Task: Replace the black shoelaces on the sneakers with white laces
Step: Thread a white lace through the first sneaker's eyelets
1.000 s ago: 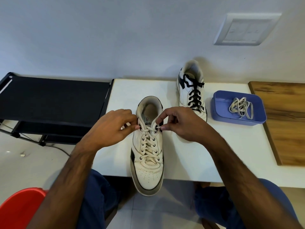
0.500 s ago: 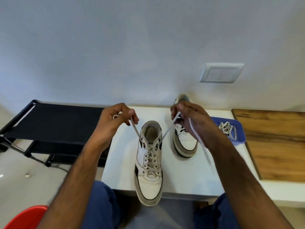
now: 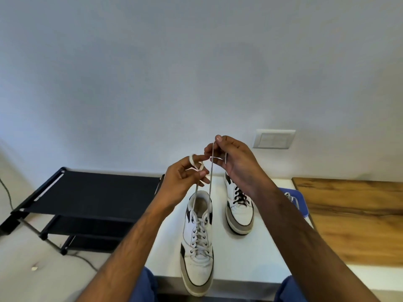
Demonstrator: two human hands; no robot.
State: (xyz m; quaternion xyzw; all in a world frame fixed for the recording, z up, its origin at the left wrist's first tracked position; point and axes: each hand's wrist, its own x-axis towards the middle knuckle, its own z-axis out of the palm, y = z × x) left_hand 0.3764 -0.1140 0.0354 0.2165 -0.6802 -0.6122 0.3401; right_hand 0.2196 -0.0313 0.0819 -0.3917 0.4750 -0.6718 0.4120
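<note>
A white sneaker [image 3: 198, 247] laced with a white lace [image 3: 209, 188] stands on the white table [image 3: 237, 258], its toe over the front edge. Both lace ends run up taut from its top eyelets. My left hand [image 3: 182, 178] holds one end, which is wound round a finger. My right hand [image 3: 233, 159] pinches the other end high above the shoe, close beside the left hand. Behind and to the right stands the second sneaker [image 3: 239, 207] with black laces [image 3: 239, 196], partly hidden by my right forearm.
A blue tray [image 3: 299, 199] with another white lace [image 3: 291, 196] sits right of the second sneaker, mostly behind my arm. A wooden board [image 3: 357, 219] lies at the right. A black folding rack [image 3: 87, 192] stands left of the table. A wall switch [image 3: 273, 139] is behind.
Both hands have risen from the top eyelets and come together above the sneaker, pulling the white lace ends up taut. The view has tilted up towards the wall.
</note>
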